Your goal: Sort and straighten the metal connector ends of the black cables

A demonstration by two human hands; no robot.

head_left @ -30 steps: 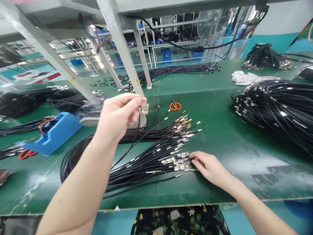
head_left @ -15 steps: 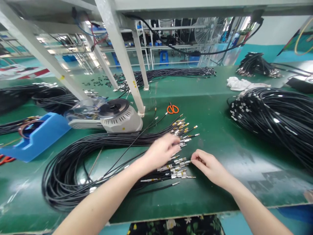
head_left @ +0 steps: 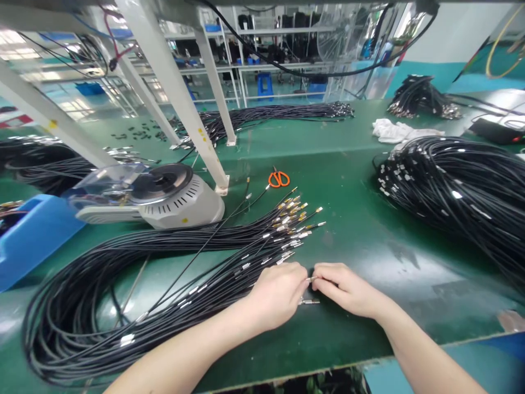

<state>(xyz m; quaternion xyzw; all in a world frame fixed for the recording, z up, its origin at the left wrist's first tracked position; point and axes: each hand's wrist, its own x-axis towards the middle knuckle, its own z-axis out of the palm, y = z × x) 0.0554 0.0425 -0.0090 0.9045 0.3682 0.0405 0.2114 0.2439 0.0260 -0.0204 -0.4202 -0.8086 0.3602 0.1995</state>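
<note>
- Two bare hands, over near edge of bench (head_left: 348, 180), fingertips almost meeting.
- Left hand (head_left: 281, 293): grip closed on one cable end (head_left: 310, 279), thumb and fingers together.
- Right hand (head_left: 342, 284): grip pinched on the same cable end, at its tip.
- Cable end: between the two hands, just right of the cable bundle (head_left: 205, 238); long axis runs sideways, tip to the right.
- Cable bundle: one, looped at left, tips mostly pointing right, some angled away from the person; strands too many to count.
- One metal connector (head_left: 310, 301) juts out beyond left hand, lying sideways, pointing right.
- Scissors (head_left: 279, 179): one pair, orange handles toward the person, blades away.
- One grey machine (head_left: 184, 202) with round black top, behind the bundle.
- One blue holder (head_left: 41, 235), partly cut off at left.
- One big cable coil (head_left: 459, 191) at right, one white cloth (head_left: 397, 131) behind it.
</note>
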